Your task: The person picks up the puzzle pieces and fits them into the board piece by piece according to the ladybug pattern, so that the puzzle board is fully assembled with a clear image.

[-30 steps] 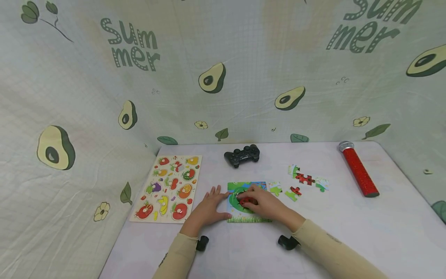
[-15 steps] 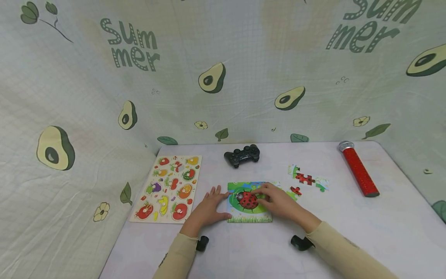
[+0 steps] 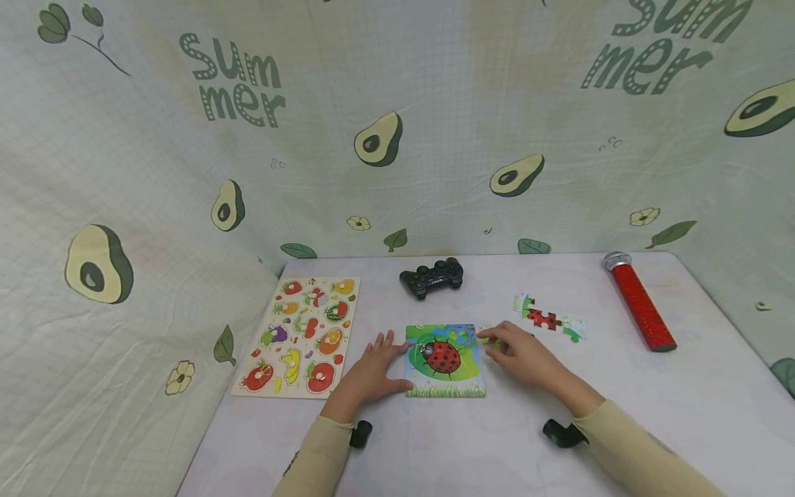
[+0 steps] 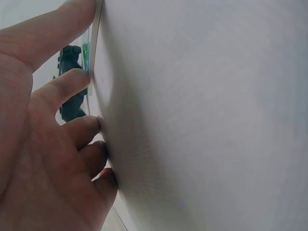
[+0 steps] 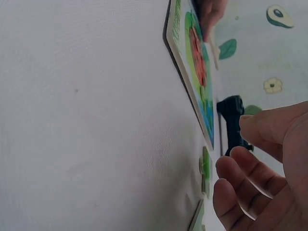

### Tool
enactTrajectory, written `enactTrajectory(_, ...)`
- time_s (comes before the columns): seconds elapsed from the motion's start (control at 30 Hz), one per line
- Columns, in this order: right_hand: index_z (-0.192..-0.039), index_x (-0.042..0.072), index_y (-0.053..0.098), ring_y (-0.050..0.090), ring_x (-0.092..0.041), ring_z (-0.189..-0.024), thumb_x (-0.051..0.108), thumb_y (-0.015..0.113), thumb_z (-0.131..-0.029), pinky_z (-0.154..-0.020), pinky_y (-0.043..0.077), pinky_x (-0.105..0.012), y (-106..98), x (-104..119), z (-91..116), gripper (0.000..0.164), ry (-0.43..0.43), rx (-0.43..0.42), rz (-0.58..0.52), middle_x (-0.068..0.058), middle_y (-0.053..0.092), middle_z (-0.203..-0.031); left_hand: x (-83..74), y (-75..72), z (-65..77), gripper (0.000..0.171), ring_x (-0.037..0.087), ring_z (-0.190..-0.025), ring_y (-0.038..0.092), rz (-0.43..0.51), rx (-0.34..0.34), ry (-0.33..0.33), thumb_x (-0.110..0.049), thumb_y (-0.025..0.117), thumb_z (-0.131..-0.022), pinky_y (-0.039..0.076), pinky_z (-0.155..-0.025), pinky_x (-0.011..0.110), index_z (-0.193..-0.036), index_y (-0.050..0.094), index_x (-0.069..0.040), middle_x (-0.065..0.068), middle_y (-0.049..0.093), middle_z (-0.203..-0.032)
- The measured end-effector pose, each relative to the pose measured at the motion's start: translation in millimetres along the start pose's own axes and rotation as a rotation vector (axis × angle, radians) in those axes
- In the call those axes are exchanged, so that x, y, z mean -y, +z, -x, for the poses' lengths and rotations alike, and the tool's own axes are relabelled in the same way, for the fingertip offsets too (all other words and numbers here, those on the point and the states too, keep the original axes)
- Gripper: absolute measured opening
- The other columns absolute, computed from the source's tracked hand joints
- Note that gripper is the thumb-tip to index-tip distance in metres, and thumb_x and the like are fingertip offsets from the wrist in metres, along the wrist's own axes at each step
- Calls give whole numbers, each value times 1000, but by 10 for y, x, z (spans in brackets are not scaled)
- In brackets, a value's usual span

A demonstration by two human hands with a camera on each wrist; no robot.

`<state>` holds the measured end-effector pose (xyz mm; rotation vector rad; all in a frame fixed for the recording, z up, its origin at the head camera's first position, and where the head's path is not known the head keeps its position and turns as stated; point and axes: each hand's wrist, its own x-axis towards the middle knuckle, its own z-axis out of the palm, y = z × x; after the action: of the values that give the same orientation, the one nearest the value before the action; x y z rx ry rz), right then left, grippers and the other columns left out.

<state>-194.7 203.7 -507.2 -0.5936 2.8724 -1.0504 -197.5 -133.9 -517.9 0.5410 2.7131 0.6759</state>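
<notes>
A ladybug jigsaw puzzle point(image 3: 435, 384) lies flat on the table, its picture facing up. At its left edge rests my left hand point(image 3: 375, 373), fingers spread; in the left wrist view the thumb and index fingertip point(image 4: 79, 77) meet the board's edge. My right hand point(image 3: 524, 355) is just past the puzzle's right edge, over loose puzzle pieces that it mostly hides. In the right wrist view its fingers are loosely bent with nothing between them, and a green puzzle piece point(image 5: 206, 168) lies beside them. More loose pieces, one of them red point(image 3: 543, 319), lie further back right.
A wooden fruit puzzle board point(image 3: 282, 369) lies to the left. Behind the ladybug puzzle is a black game controller point(image 3: 433, 277). A glittery red tube with a silver end point(image 3: 642, 307) lies at the far right. Patterned cloth point(image 3: 447, 207) hangs behind the table.
My right hand has let go of the red ladybug piece, now set in the puzzle, and has moved right over the loose pieces. The left hand has stayed in place.
</notes>
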Motion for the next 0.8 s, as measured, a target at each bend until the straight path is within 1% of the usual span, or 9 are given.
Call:
enactTrajectory(0.23, -126, 12, 70, 53, -6, -79, 15, 71, -96, -64, 46, -25, -100, -137, 72, 30, 21, -38, 25, 4, 62, -102, 4, 1, -5, 82, 34, -156, 11, -3, 2, -1, -48, 80, -85, 14, -126, 51, -154, 47, -21, 16, 20, -168)
enactTrajectory(0.4, -126, 11, 70, 51, -10, -77, 14, 72, -95, -62, 44, -25, -164, -222, 123, 31, 50, -56, 34, 4, 60, -99, 8, 3, -9, 82, 34, -156, 11, -8, 2, 2, -48, 80, -85, 14, -126, 51, -155, 47, -22, 16, 20, -167)
enactTrajectory(0.57, -127, 11, 69, 52, -12, -79, 13, 72, -95, -65, 46, -26, -229, -288, 179, 32, 79, -69, 50, 3, 61, -98, 2, 0, -2, 81, 34, -156, 11, -6, 2, 4, -48, 80, -85, 14, -126, 52, -154, 47, -21, 17, 21, -167)
enactTrajectory(0.67, -127, 9, 69, 52, -12, -79, 12, 72, -94, -64, 46, -26, -267, -316, 204, 33, 73, -80, 53, 2, 62, -97, -2, 1, 0, 81, 34, -156, 12, -10, 2, 3, -47, 80, -85, 15, -126, 52, -154, 47, -21, 17, 21, -167)
enactTrajectory(0.8, -128, 7, 68, 51, -12, -78, 11, 72, -93, -61, 43, -26, -308, -356, 229, 35, 84, -84, 50, 1, 58, -93, -7, 1, -2, 81, 33, -156, 11, -14, 4, -3, -47, 80, -85, 14, -126, 51, -154, 47, -22, 15, 20, -167)
